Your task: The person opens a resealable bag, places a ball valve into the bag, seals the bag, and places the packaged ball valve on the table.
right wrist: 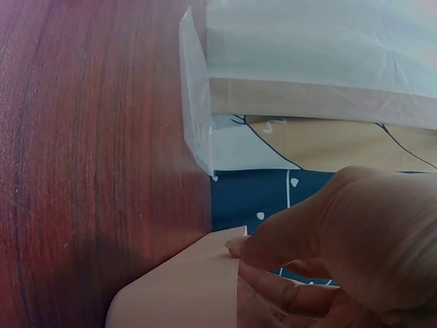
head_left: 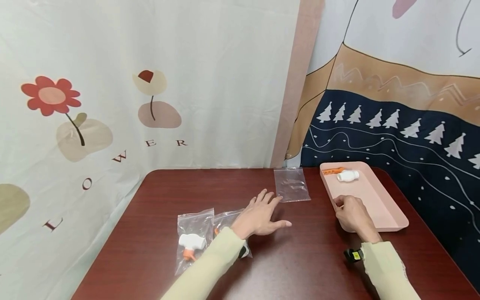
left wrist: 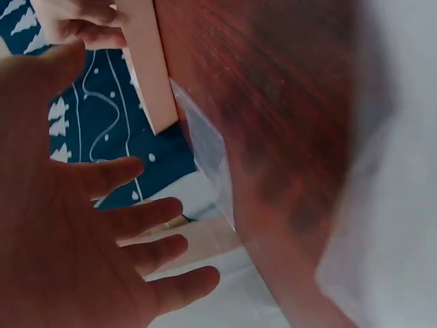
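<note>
My right hand point(head_left: 352, 213) grips the near-left rim of a pink tray point(head_left: 383, 204). In the right wrist view the thumb lies against the outside of the tray wall point(right wrist: 184, 287), with the fingers on the inner side. An orange plastic piece point(head_left: 333, 171) and a white plastic pipe fitting point(head_left: 348, 176) lie at the tray's far end. Fingers spread, my left hand point(head_left: 260, 214) is over the table and holds nothing. Its fingertips are near a flat clear zip bag point(head_left: 292, 185) at the table's back edge.
Left of the left forearm lies a clear zip bag point(head_left: 196, 223) with a white fitting point(head_left: 192, 241) and an orange part point(head_left: 188, 254). A second bag point(head_left: 226, 217) is partly hidden beneath the left arm. Printed curtains point(head_left: 225, 83) hang behind the dark red table point(head_left: 300, 266).
</note>
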`<state>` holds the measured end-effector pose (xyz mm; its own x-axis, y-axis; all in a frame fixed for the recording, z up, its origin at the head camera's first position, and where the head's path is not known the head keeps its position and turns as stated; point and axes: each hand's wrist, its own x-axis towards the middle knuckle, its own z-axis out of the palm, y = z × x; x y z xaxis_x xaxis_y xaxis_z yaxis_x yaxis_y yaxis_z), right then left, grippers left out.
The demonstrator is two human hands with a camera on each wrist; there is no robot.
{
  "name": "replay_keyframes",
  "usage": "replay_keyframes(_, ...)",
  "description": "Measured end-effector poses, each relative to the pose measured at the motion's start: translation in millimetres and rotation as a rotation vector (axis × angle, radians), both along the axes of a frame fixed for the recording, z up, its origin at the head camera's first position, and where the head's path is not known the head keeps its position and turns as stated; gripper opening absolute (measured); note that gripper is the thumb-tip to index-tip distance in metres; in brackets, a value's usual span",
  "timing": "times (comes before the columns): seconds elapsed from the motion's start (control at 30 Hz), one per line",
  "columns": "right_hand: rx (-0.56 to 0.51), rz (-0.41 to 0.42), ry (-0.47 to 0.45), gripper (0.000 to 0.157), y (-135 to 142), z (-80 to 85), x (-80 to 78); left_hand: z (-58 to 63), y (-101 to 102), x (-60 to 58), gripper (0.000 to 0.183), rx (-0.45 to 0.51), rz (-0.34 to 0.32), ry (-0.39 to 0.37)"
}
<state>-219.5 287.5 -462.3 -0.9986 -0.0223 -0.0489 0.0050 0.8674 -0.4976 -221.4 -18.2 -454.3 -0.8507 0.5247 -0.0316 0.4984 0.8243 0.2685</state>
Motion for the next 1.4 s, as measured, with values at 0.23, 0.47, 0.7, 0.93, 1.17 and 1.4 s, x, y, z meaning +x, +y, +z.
replay_keyframes(0.23,0.009,-0.014,0.003,0.027,6,2.2,0.5,4.9,19,-14.2,0.089,-0.053,-0.095,-0.060)
replay_keyframes(0.47,0.003,-0.039,-0.031,0.027,8,4.0,3.0,-2.8,37,-31.0,0.093,-0.135,-0.129,-0.159)
replay_keyframes(0.7,0.002,-0.029,0.006,0.026,3,0.1,0.2,-9.0,41,-42.2,0.097,-0.164,-0.116,-0.258)
replay_keyframes(0.93,-0.003,-0.034,0.025,0.024,-7,-4.0,-2.6,-13.6,36,-44.9,0.097,-0.159,-0.105,-0.311)
replay_keyframes(1.17,-0.002,-0.029,0.044,0.023,-9,-4.6,-3.0,-14.4,38,-44.7,0.094,-0.164,-0.107,-0.305)
replay_keyframes(1.4,0.005,-0.044,0.043,0.024,-5,-3.0,-1.1,-11.3,41,-42.8,0.092,-0.160,-0.150,-0.319)
